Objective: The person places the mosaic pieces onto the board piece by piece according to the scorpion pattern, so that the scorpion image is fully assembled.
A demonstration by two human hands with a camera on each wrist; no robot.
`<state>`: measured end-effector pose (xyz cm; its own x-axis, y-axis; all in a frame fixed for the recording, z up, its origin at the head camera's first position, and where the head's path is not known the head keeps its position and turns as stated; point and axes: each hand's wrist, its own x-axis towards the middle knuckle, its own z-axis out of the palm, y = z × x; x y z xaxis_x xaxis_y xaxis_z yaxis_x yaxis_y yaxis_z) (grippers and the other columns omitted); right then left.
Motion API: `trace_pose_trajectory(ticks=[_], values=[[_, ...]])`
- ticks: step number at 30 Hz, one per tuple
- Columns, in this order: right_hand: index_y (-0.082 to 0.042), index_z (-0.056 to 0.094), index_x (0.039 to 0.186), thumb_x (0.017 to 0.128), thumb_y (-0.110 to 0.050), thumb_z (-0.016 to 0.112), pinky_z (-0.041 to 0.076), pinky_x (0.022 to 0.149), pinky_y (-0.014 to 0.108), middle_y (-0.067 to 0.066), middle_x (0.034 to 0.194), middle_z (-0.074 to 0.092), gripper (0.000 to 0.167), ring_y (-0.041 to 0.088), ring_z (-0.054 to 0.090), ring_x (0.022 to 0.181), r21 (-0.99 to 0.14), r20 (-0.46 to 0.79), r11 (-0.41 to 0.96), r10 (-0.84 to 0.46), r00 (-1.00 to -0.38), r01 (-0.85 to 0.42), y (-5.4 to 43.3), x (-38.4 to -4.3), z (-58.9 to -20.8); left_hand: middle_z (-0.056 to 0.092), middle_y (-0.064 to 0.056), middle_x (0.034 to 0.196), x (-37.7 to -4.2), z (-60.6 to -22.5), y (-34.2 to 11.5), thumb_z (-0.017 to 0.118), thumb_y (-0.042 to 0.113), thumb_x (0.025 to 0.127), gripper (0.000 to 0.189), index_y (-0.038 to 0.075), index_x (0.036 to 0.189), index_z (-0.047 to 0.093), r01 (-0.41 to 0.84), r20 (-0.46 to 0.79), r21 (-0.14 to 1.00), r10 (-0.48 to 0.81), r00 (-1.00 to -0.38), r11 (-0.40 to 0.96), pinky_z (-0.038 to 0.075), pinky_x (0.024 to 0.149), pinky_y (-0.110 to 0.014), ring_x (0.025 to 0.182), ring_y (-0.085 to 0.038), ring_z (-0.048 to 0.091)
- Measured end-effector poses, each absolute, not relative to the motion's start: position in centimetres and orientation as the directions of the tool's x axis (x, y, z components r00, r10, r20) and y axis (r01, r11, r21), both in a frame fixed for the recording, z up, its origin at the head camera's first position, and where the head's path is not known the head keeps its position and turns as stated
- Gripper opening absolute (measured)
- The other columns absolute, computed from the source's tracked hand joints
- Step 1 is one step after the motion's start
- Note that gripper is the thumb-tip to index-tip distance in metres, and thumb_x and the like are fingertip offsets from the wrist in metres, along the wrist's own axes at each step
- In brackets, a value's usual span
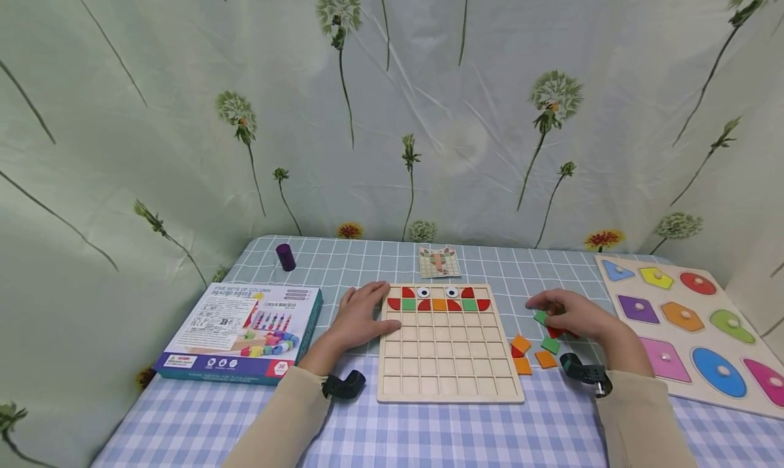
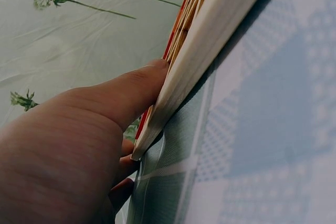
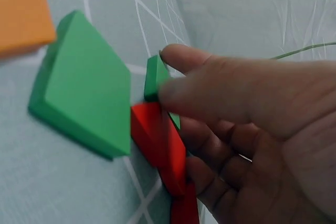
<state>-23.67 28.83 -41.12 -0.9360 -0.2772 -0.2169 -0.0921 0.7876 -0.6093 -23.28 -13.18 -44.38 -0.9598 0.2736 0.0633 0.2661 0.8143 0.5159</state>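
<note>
A wooden grid board (image 1: 450,366) lies in front of me, its top two rows holding red, green and orange pieces and two eye tiles. My left hand (image 1: 361,317) rests along its upper left edge, fingers extended. In the left wrist view the thumb (image 2: 139,80) touches the board's rim (image 2: 181,77). Right of the board, my right hand (image 1: 572,313) pinches a green tile (image 3: 154,78) between thumb and index finger. Red pieces (image 3: 160,137) lie right under that hand, partly hidden by it. Beside them is another green tile (image 3: 86,90).
Orange tiles (image 1: 546,359) lie by the board's right edge. A small pattern card (image 1: 439,262) is behind the board. A boxed bead set (image 1: 239,332) sits left, with a purple cylinder (image 1: 285,257) beyond it. A knobbed shape puzzle (image 1: 680,288) lies far right.
</note>
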Motion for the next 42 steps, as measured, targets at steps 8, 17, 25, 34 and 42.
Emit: trace_pose_trajectory(ticks=[8, 17, 25, 34, 42], values=[[-0.01, 0.067, 0.123, 0.088, -0.016, 0.073, 0.047, 0.069, 0.028, 0.007, 0.101, 0.059, 0.037, 0.023, 0.052, 0.093, -0.601, -0.211, 0.793, -0.277, -0.937, -0.099, 29.3, -23.9, -41.3, 0.041, -0.008, 0.158, -23.4, -44.4, -13.0, 0.074, 0.049, 0.085, 0.083, 0.013, 0.153, 0.043, 0.259, 0.063, 0.516, 0.266, -0.962, 0.816, 0.012, 0.124, -0.058, 0.149, -0.03, 0.033], [-0.006, 0.068, 0.108, 0.086, -0.017, 0.076, 0.041, 0.066, 0.025, 0.003, 0.087, 0.054, 0.026, 0.02, 0.05, 0.083, -0.586, -0.138, 0.801, -0.246, -0.959, -0.121, 28.5, -24.2, -41.9, 0.041, -0.008, 0.159, -23.4, -44.6, -13.0, 0.074, 0.049, 0.085, 0.083, 0.013, 0.153, 0.042, 0.25, 0.054, 0.507, 0.26, -0.964, 0.825, 0.011, 0.124, -0.058, 0.15, -0.029, 0.032], [-0.008, 0.059, 0.097, 0.086, -0.02, 0.077, 0.038, 0.064, 0.029, 0.002, 0.08, 0.05, 0.024, 0.018, 0.049, 0.076, -0.533, -0.084, 0.836, -0.201, -0.976, -0.126, 27.5, -24.3, -41.9, 0.041, -0.008, 0.159, -23.4, -44.5, -13.2, 0.074, 0.048, 0.086, 0.083, 0.013, 0.153, 0.042, 0.263, 0.058, 0.503, 0.271, -0.961, 0.823, 0.011, 0.124, -0.058, 0.149, -0.029, 0.033], [-0.009, 0.062, 0.102, 0.089, -0.019, 0.075, 0.047, 0.07, 0.03, 0.011, 0.094, 0.062, 0.02, 0.024, 0.053, 0.084, -0.514, -0.068, 0.853, -0.145, -0.987, -0.09, 26.6, -24.5, -41.9, 0.041, -0.007, 0.159, -23.4, -44.6, -13.2, 0.074, 0.049, 0.086, 0.082, 0.014, 0.153, 0.043, 0.252, 0.052, 0.51, 0.262, -0.964, 0.823, 0.011, 0.124, -0.058, 0.15, -0.029, 0.033], [-0.014, 0.069, 0.119, 0.095, -0.024, 0.069, 0.046, 0.066, 0.028, 0.005, 0.086, 0.062, 0.026, 0.02, 0.054, 0.077, -0.547, -0.043, 0.829, -0.168, -0.985, -0.118, 25.1, -24.6, -41.2, 0.041, -0.007, 0.159, -23.5, -44.7, -13.3, 0.074, 0.049, 0.086, 0.081, 0.014, 0.152, 0.044, 0.267, 0.067, 0.506, 0.272, -0.96, 0.82, 0.012, 0.124, -0.058, 0.15, -0.029, 0.033]])
